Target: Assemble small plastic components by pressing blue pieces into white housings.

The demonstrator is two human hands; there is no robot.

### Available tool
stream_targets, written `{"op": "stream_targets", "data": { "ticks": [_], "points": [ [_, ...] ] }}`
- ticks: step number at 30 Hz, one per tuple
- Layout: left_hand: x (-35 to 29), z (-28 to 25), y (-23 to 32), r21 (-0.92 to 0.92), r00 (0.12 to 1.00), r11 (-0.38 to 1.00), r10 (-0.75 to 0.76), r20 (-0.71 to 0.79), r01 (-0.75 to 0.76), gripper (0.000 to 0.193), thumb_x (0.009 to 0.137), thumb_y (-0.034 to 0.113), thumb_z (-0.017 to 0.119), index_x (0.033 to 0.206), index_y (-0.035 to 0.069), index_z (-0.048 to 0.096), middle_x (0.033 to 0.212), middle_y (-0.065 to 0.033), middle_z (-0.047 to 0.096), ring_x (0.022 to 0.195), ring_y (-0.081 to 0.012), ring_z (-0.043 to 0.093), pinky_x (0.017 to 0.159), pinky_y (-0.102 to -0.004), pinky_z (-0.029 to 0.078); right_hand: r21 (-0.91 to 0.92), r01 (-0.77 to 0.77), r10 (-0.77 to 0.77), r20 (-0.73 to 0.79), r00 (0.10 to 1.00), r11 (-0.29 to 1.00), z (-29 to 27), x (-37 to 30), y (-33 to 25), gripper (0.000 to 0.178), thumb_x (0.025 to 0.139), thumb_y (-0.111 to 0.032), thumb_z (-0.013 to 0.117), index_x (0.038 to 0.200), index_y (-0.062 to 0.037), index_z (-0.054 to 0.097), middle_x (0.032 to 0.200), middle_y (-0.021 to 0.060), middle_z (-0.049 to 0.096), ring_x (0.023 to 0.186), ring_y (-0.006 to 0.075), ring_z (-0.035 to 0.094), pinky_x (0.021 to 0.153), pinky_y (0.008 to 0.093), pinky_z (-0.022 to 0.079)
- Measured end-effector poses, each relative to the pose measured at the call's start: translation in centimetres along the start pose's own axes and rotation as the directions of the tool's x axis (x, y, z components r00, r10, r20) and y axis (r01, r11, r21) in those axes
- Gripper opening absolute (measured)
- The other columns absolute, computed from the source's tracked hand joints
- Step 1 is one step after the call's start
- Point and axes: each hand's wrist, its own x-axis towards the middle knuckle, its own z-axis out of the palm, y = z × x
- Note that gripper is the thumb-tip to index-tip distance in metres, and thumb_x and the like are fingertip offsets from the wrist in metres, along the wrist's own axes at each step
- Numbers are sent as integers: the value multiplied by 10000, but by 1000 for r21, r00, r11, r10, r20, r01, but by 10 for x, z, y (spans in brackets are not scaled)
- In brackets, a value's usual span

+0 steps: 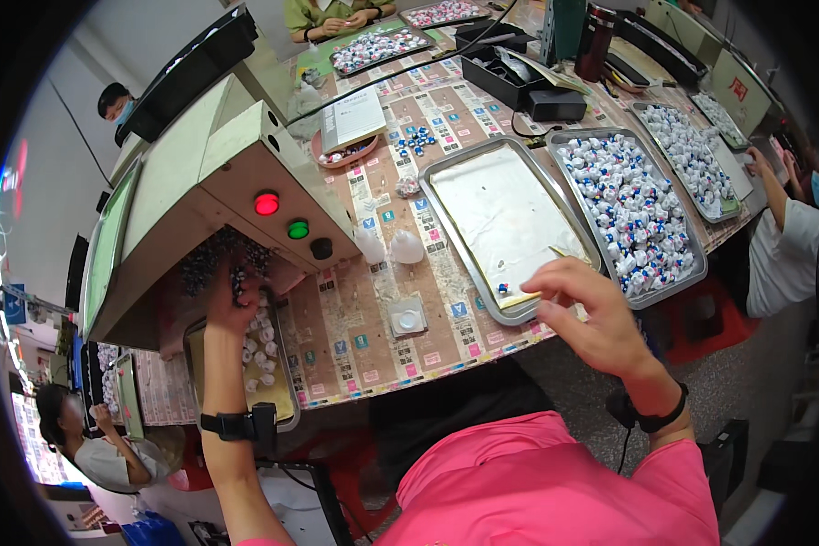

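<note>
The left arm is stretched forward into the opening of a beige metal machine [177, 196], and the left hand [232, 309] is held among a cluster of small dark pieces [202, 268]; whether any are gripped cannot be told. The right forearm is angled inward, and the right hand [593, 320] is poised over the near right corner of a metal tray [516, 318], its fingers loosely curled and its thumb parted from the forefinger. The two hands are kept well apart. Just left of the right fingertips, a small blue-and-white piece [503, 288] is seen on the tray's pale liner [491, 209].

Printed lines are borne by a white booklet [353, 119] laid across a pink bowl [341, 157]. The tabletop [337, 364] is covered with a sheet printed with repeated letters in blue squares. A red printed mark is shown on a pale panel [742, 102] at far right.
</note>
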Motion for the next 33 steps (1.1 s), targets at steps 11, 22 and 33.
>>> {"op": "stream_targets", "data": {
  "ticks": [11, 22, 33],
  "points": [
    [-28, 4, -36, -154, 996, 988, 33, 85, -19, 341, 934, 395, 430, 1083, 124, 573, 814, -71, 555, 564, -132, 482, 344, -193, 310, -393, 184, -217, -40, 975, 901, 43, 32, 106, 148, 765, -32, 612, 912, -32, 627, 941, 124, 576, 936, 312, 531, 832, 379, 428],
    [-16, -18, -26, -37, 998, 999, 35, 48, -33, 155, 861, 216, 577, 970, 107, 558, 848, -59, 560, 583, -98, 476, 363, -159, 295, -422, 76, -103, -42, 994, 904, 47, 36, 98, 136, 775, -4, 609, 905, -19, 645, 854, 126, 539, 765, 284, 576, 679, 355, 463],
    [28, -47, -8, 685, 565, -605, 422, 709, -406, 100, 739, 123, 662, 830, 81, 655, 792, -87, 632, 748, -229, 626, 648, -339, 509, -232, 111, -124, -42, 991, 966, 50, 29, 85, 112, 771, 33, 611, 881, 13, 623, 845, 116, 557, 717, 215, 596, 612, 288, 487]
  ]
}}
